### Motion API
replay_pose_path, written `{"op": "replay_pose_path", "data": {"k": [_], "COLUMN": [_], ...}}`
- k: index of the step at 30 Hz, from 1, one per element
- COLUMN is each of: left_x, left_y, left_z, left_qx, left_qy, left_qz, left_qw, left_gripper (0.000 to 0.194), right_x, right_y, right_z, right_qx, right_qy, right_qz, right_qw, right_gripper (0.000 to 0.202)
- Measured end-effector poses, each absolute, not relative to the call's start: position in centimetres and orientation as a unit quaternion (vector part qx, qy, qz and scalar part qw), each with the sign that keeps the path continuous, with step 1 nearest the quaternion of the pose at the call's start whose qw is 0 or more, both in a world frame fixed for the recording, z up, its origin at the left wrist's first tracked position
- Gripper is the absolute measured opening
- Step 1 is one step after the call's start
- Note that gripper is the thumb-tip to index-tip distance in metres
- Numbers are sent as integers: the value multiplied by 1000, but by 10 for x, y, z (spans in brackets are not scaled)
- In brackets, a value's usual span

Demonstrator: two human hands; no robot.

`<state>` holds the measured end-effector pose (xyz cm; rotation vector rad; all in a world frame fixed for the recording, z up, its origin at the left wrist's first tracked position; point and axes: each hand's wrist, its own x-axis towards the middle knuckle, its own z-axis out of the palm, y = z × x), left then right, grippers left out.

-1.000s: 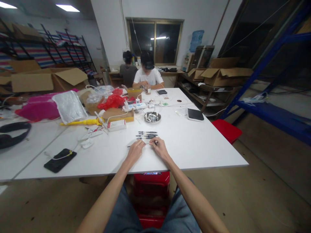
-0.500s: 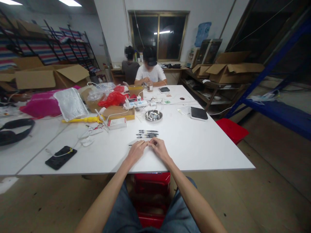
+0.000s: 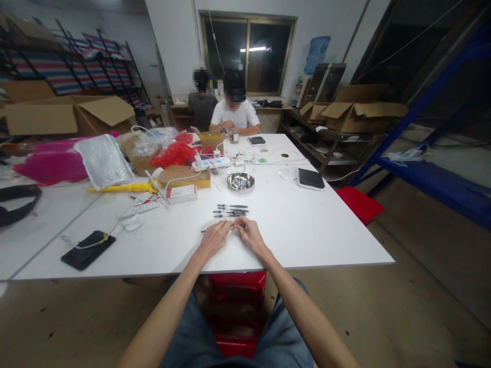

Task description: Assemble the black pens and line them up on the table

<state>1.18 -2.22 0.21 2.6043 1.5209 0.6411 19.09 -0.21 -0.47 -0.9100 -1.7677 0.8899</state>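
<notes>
Near the front edge of the white table, my left hand point(image 3: 215, 237) is closed around a dark pen point(image 3: 203, 231), whose one end sticks out to the left of the hand. Most of this pen is hidden by the fingers. My right hand point(image 3: 249, 234) meets the left one, thumb and fingers pinched at the pen's other end, where a small dark bit shows between the fingertips. Just beyond the hands several black pens with clear parts point(image 3: 231, 210) lie side by side. Farther back sits a shiny round metal bowl point(image 3: 240, 182).
On the table point(image 3: 307, 230) lie a black phone point(image 3: 88, 250) with a cable, a small white box point(image 3: 181, 193), a power strip point(image 3: 210, 163) and a black-topped flat device point(image 3: 311, 179). Red and clear bags point(image 3: 174, 154) crowd the left. A person in white point(image 3: 238, 120) sits opposite.
The view has shifted slightly. Both hands stay together around the pen; the right fingertips have moved a little, and a small dark bit now shows between them.
</notes>
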Motion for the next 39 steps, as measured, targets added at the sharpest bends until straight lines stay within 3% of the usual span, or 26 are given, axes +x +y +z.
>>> {"op": "replay_pose_path", "data": {"k": [3, 7, 12, 18, 24, 28, 33, 39], "left_x": [12, 11, 9, 5, 1, 1, 5, 6], "left_y": [-25, -27, -28, -30, -28, -27, -28, -27], "left_z": [4, 4, 4, 2, -1, 1, 8, 9], "left_qx": [842, 836, 842, 822, 808, 810, 814, 816], "left_qy": [495, 504, 494, 513, 527, 528, 534, 538], "left_qz": [212, 216, 217, 240, 248, 239, 217, 201], "left_qw": [35, 28, 26, 55, 86, 88, 75, 68], "left_gripper": [23, 27, 27, 30, 31, 28, 27, 27], "right_x": [190, 191, 193, 192, 201, 201, 195, 196], "right_y": [-2, 1, 2, -2, -3, -4, -10, -12], "right_z": [-3, -3, 1, 4, -4, -10, -9, -6], "right_qx": [-394, -398, -372, -396, -600, -651, -628, -516], "right_qy": [-727, -746, -746, -739, -587, -612, -699, -762], "right_qz": [319, 261, 310, 292, 176, 138, 126, 176], "right_qw": [462, 466, 457, 460, 514, 426, 318, 350], "right_gripper": [14, 29, 40, 30, 31, 28, 17, 8]}}
